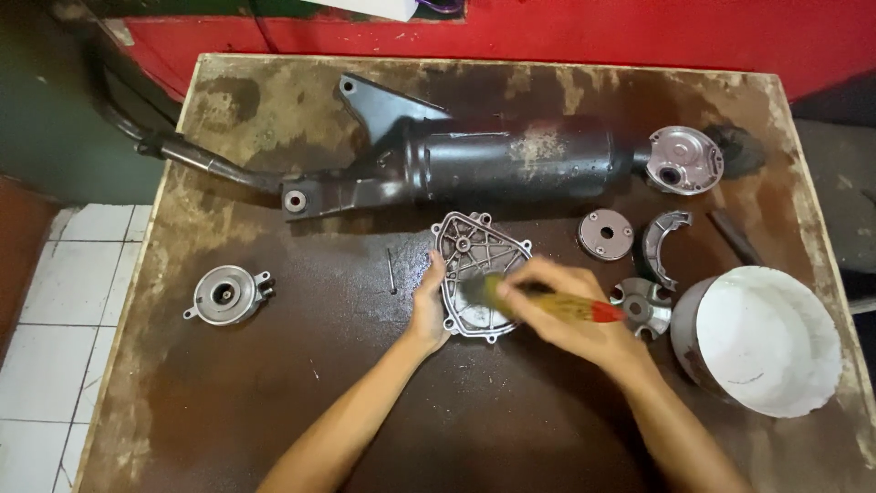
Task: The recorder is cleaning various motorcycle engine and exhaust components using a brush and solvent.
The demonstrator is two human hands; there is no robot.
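Bench (228,402): brown, worn and stained top; white floor tiles at left, red wall behind.

Cover (476,265): grey ribbed metal casting, lying flat at bench centre, just in front of the exhaust.

Left hand (427,309): fingers curled round the cover's left edge, holding it down.

Right hand (566,315): fingers closed on a brush (538,299), yellow handle with red end; blurred bristle end over the cover's lower part.

Exhaust (493,164): long black muffler with pipe and bracket, across the back of the bench.

Round housing (683,161): grey metal, at the muffler's right end.

Disc (605,235): small, grey, right of the cover.

Brake shoe (662,242): curved, just right of the disc.

Finned part (646,306): beside the right hand, near the bucket.

Bucket (762,340): white, at right front.

Hub (228,294): round grey part, alone at left, well apart from the rest.

Pin (391,271): thin, dark, left of the cover.
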